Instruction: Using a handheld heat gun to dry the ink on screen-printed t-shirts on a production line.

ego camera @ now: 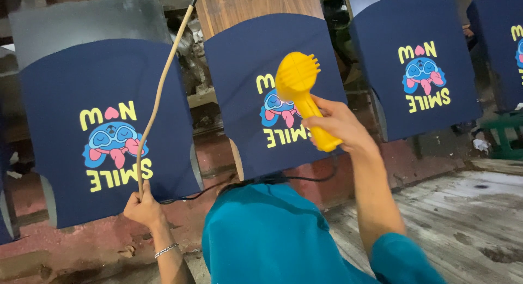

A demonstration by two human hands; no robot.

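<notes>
Dryer (303,96) before the middle shirt (248,60) (stick (160,93) further left).

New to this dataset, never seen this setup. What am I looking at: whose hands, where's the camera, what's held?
There is no machine here, only a person with bare hands. The single picture comes from a camera on their head, looking down past their teal shirt. The right hand grips a yellow handheld blower, shaped like a hair dryer, aimed at the middle navy shirt. The left hand, with a bracelet on its wrist, holds a thin tan stick that reaches up. Several navy shirts with the same cartoon print are stretched on boards, one at left, one at right. A black cord trails below.
</notes>
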